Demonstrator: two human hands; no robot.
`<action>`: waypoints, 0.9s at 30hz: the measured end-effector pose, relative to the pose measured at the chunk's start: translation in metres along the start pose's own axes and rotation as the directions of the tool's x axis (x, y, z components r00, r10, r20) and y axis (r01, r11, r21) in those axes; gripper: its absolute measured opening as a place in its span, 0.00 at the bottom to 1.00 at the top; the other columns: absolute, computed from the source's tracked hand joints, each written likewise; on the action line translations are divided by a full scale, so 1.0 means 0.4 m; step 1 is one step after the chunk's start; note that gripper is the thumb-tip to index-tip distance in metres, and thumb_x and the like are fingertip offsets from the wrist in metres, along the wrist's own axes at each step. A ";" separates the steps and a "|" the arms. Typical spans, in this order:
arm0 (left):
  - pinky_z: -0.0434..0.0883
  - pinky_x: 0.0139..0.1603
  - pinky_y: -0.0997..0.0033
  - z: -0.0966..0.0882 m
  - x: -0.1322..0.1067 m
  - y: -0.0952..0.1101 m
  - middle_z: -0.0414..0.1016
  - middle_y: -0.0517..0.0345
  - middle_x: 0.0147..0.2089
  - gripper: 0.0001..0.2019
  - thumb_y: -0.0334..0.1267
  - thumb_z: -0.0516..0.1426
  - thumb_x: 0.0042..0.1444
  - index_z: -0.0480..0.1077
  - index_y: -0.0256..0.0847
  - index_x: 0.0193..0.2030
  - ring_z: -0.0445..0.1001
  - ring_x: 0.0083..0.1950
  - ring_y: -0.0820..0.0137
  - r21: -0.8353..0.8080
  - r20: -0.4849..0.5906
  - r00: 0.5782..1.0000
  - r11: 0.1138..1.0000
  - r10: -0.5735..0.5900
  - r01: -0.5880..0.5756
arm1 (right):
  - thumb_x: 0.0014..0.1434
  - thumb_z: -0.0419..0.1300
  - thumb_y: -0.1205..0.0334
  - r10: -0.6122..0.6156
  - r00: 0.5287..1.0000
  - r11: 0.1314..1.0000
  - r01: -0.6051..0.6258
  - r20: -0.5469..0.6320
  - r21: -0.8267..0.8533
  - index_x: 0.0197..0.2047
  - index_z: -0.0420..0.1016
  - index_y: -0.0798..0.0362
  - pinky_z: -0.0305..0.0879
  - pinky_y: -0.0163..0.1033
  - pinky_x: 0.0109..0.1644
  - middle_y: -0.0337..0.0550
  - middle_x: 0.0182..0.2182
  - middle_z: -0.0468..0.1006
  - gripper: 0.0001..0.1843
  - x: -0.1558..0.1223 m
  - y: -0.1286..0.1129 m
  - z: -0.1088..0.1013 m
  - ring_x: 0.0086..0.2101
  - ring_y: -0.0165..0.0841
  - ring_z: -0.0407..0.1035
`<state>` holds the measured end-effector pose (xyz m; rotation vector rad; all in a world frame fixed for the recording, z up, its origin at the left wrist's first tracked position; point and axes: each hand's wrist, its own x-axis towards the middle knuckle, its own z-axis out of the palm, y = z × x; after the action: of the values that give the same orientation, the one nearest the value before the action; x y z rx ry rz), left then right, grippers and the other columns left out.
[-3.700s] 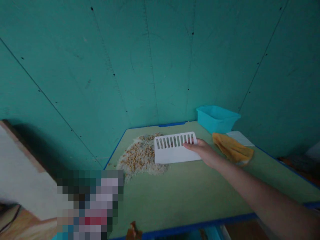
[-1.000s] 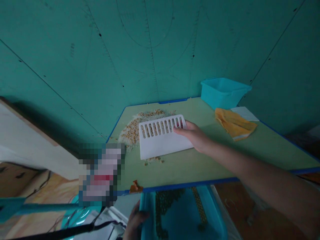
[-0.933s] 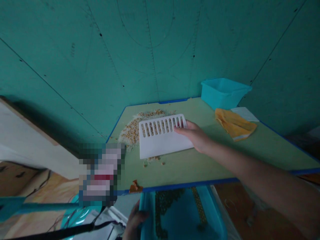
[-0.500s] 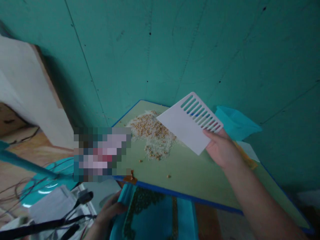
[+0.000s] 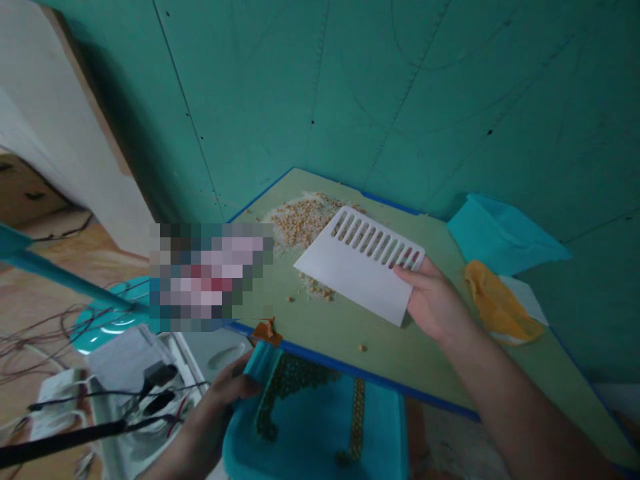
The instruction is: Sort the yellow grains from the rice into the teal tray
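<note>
My right hand is closed around one end of a flat white plastic scraper with a row of slots along its upper edge. The scraper is tilted above the table. Just behind it lies a pile of yellow kernels mixed with fine white grains, partly hidden by the scraper. Below the table's front edge is a turquoise plastic bin with dark, patterned strips inside. My left hand grips the bin's left rim.
The pale table has blue edging and stands against a green wall. A turquoise cloth-like piece and an orange cloth lie at the right. Cables and a power adapter are at lower left, and a pixelated patch hides the table's left side.
The scraper has swung lower and more level, closer to the table and slightly left. My left hand stays on the bin's rim. The camera view has shifted.
</note>
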<state>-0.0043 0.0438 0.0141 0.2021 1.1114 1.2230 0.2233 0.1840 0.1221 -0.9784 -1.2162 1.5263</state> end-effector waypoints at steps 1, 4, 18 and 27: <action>0.58 0.13 0.78 0.012 -0.002 0.000 0.71 0.65 0.10 0.14 0.21 0.54 0.22 0.75 0.40 0.17 0.63 0.12 0.75 0.007 0.010 1.000 1.000 0.004 -0.004 | 0.46 0.57 0.67 0.010 1.000 1.000 -0.010 -0.005 -0.002 0.45 0.63 0.48 0.60 0.50 0.47 0.43 0.44 0.72 0.21 -0.001 0.004 0.003 0.43 0.39 0.66; 0.62 0.18 0.75 0.042 -0.014 -0.003 0.73 0.61 0.13 0.13 0.22 0.55 0.22 0.75 0.38 0.18 0.67 0.15 0.71 -0.013 0.044 0.999 1.000 -0.005 0.006 | 0.46 0.56 0.67 0.028 1.000 0.999 -0.027 0.002 -0.033 0.45 0.63 0.47 0.60 0.50 0.47 0.43 0.44 0.72 0.20 0.000 0.013 0.007 0.44 0.39 0.66; 0.67 0.21 0.73 0.063 -0.026 -0.018 0.76 0.62 0.16 0.13 0.23 0.56 0.25 0.76 0.40 0.19 0.72 0.18 0.68 -0.153 0.077 0.991 0.981 -0.109 0.120 | 0.47 0.54 0.69 -0.009 1.000 0.998 0.009 0.001 -0.054 0.46 0.62 0.47 0.59 0.49 0.49 0.41 0.44 0.71 0.22 0.011 0.025 -0.003 0.45 0.38 0.65; 0.70 0.25 0.70 0.068 -0.045 -0.018 0.79 0.59 0.20 0.15 0.24 0.56 0.29 0.77 0.40 0.27 0.74 0.21 0.64 -0.150 0.108 0.986 0.978 -0.128 0.143 | 0.46 0.55 0.68 0.001 1.000 0.997 0.001 0.028 -0.077 0.44 0.64 0.47 0.59 0.50 0.49 0.40 0.44 0.72 0.19 0.009 0.031 -0.003 0.46 0.38 0.65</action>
<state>0.0223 0.0374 0.0331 0.0638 0.9238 1.1600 0.2213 0.1866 0.1096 -1.0101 -1.3029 1.5067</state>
